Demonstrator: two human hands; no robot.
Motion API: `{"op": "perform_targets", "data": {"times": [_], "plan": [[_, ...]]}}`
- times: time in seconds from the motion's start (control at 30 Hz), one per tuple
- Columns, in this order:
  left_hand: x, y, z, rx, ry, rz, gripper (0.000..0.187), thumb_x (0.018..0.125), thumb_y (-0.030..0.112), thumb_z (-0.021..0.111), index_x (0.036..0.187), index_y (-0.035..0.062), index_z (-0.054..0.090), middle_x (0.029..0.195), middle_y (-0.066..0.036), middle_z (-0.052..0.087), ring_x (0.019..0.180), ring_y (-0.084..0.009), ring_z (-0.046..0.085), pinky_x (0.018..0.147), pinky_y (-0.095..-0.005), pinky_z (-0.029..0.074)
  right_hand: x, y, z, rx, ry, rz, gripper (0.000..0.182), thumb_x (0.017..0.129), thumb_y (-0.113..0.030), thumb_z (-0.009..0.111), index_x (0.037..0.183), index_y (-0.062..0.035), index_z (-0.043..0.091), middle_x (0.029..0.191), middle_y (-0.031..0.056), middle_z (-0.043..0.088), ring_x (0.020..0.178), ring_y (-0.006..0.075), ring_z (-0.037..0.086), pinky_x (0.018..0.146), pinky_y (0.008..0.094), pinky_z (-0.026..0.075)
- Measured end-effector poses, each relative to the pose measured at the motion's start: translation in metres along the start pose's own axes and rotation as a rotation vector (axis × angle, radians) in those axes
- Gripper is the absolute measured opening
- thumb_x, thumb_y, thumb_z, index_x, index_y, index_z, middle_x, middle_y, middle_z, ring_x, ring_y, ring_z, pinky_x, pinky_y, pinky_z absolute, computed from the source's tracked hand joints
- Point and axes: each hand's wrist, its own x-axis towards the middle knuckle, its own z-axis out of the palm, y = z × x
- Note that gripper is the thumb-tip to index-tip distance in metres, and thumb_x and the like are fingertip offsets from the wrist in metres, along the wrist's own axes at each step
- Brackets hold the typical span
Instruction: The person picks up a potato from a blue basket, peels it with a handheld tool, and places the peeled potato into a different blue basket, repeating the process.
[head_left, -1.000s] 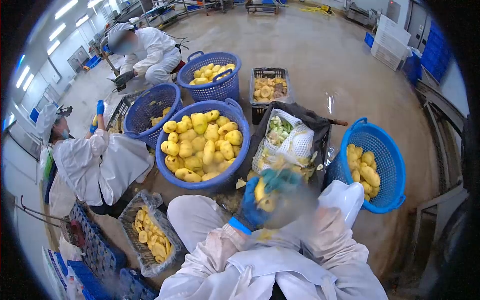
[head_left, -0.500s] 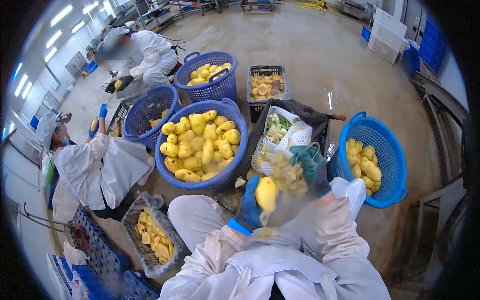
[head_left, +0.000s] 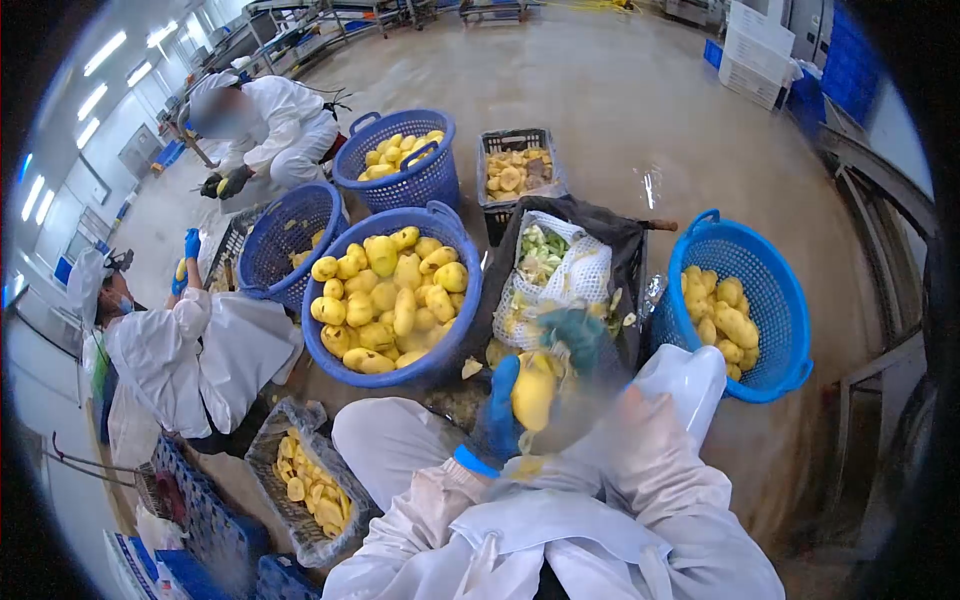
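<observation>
My left hand, in a blue glove, is closed around a yellow peeled potato. Strips of peel dangle at the potato's lower end. My right hand, in a green glove, is smeared by motion at the potato's upper right side. It appears closed on a peeler, whose thin metal loop shows only in the earlier frame. Just beyond my hands lies a white mesh net with pale green scraps in a dark-lined crate. To its left, a purple-blue basket is heaped with peeled potatoes.
A bright blue basket of potatoes stands right. Cut pieces fill a lined crate by my left knee and a black crate ahead. More baskets stand beyond. Two co-workers crouch at left. A metal frame borders the right.
My right hand has moved left and down, closer to the potato. My left hand keeps its hold. The view has shifted slightly, and the co-workers' hands have moved a little.
</observation>
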Motion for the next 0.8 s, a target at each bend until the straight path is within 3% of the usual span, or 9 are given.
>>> {"op": "perform_targets", "data": {"times": [0.07,0.17,0.27,0.33,0.47,0.57,0.63,0.7,0.8], "plan": [[0.004,0.030,0.007,-0.704,-0.015,-0.447,0.045,0.089,0.042,0.059,0.119,0.0090,0.052,0.115,-0.016,0.057,0.091,-0.0269,0.062,0.078,-0.0384,0.054,0.009,0.000,-0.018,0.099,0.146,0.092,0.026,0.093,-0.021,0.053,0.097,0.0013,0.065,0.086,0.0071,0.065,0.079,0.0156,0.062,0.074,0.0286,0.049],[0.003,0.019,0.001,-0.443,-0.019,-0.303,0.048,0.091,0.046,0.053,0.121,0.0084,0.051,0.113,-0.016,0.059,0.091,-0.0260,0.062,0.076,-0.0364,0.053,0.003,-0.023,-0.001,0.066,0.130,0.042,0.027,0.093,-0.024,0.054,0.096,0.0008,0.065,0.087,0.0070,0.065,0.078,0.0153,0.061,0.074,0.0278,0.049],[0.001,-0.015,-0.012,-0.264,0.023,-0.221,0.054,0.091,0.052,0.049,0.124,0.0084,0.050,0.114,-0.016,0.058,0.095,-0.0271,0.061,0.082,-0.0395,0.051,0.002,0.014,-0.001,0.071,0.026,0.024,0.024,0.093,-0.020,0.053,0.096,-0.0001,0.065,0.089,0.0078,0.065,0.079,0.0146,0.061,0.075,0.0288,0.049],[0.002,-0.029,-0.018,-0.142,0.059,-0.157,0.058,0.091,0.055,0.046,0.125,0.0083,0.049,0.115,-0.016,0.058,0.098,-0.0278,0.060,0.085,-0.0416,0.050,0.010,0.009,-0.019,0.139,0.129,0.086,0.023,0.092,-0.019,0.054,0.097,-0.0001,0.065,0.088,0.0071,0.065,0.079,0.0148,0.062,0.074,0.0286,0.049],[0.001,0.008,-0.008,-0.660,-0.080,-0.364,0.063,0.091,0.059,0.043,0.128,0.0080,0.046,0.118,-0.017,0.056,0.104,-0.0296,0.058,0.091,-0.0445,0.047,0.001,-0.014,-0.007,0.195,0.176,0.100,0.022,0.092,-0.018,0.055,0.098,-0.0003,0.065,0.087,0.0064,0.065,0.075,0.0146,0.063,0.071,0.0271,0.049],[0.004,0.004,-0.007,-0.763,-0.084,-0.423,0.065,0.091,0.059,0.043,0.131,0.0079,0.044,0.122,-0.016,0.055,0.102,-0.0292,0.058,0.089,-0.0427,0.048,-0.013,-0.013,0.018,0.112,0.000,0.112,0.026,0.093,-0.023,0.055,0.100,0.0000,0.065,0.087,0.0070,0.065,0.074,0.0145,0.063,0.070,0.0260,0.050],[-0.002,0.001,-0.009,-0.579,-0.121,-0.397,0.066,0.091,0.058,0.044,0.133,0.0067,0.042,0.122,-0.015,0.055,0.101,-0.0279,0.058,0.087,-0.0412,0.048,-0.017,-0.018,0.022,0.111,-0.097,0.237,0.027,0.093,-0.024,0.055,0.100,-0.0003,0.065,0.088,0.0067,0.065,0.075,0.0149,0.064,0.071,0.0261,0.050],[-0.009,-0.002,-0.010,-0.397,-0.159,-0.372,0.068,0.091,0.058,0.044,0.134,0.0054,0.041,0.122,-0.015,0.054,0.101,-0.0265,0.059,0.085,-0.0398,0.049,-0.013,-0.022,0.019,0.103,-0.124,0.220,0.025,0.092,-0.022,0.056,0.098,-0.0006,0.066,0.086,0.0064,0.066,0.075,0.0154,0.064,0.072,0.0268,0.050],[-0.010,-0.004,-0.006,-0.459,-0.088,-0.375,0.068,0.090,0.056,0.047,0.134,0.0052,0.040,0.122,-0.014,0.054,0.100,-0.0261,0.059,0.084,-0.0393,0.049,-0.001,0.001,0.003,0.050,-0.048,0.065,0.022,0.091,-0.020,0.057,0.096,-0.0003,0.066,0.084,0.0066,0.065,0.075,0.0161,0.064,0.072,0.0284,0.051]]}}
